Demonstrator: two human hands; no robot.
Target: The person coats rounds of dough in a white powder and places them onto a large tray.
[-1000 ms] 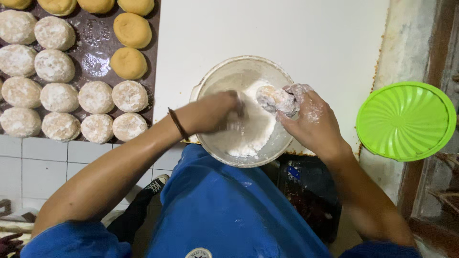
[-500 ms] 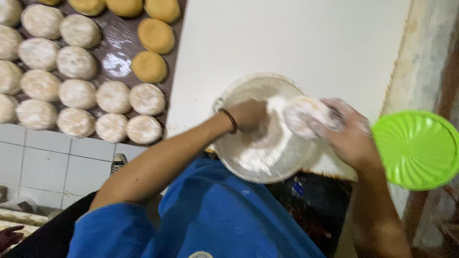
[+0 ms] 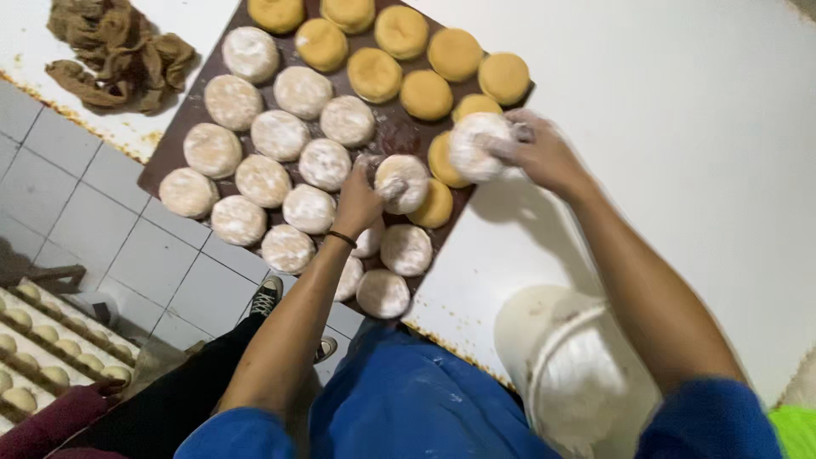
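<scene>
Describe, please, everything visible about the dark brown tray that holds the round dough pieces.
The dark brown flat rectangular tray lies at an angle on the white table, one corner past the table edge above the tiled floor. Its surface is dusted with flour. It carries rows of round dough pieces: white floured ones at the near side, bare yellow ones at the far side. The left hand and right hand each set a floured piece on it.

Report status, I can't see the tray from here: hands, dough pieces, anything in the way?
Left hand sets a floured dough round on the tray. Right hand holds another floured round above it. Plain yellow rounds close by.
</scene>
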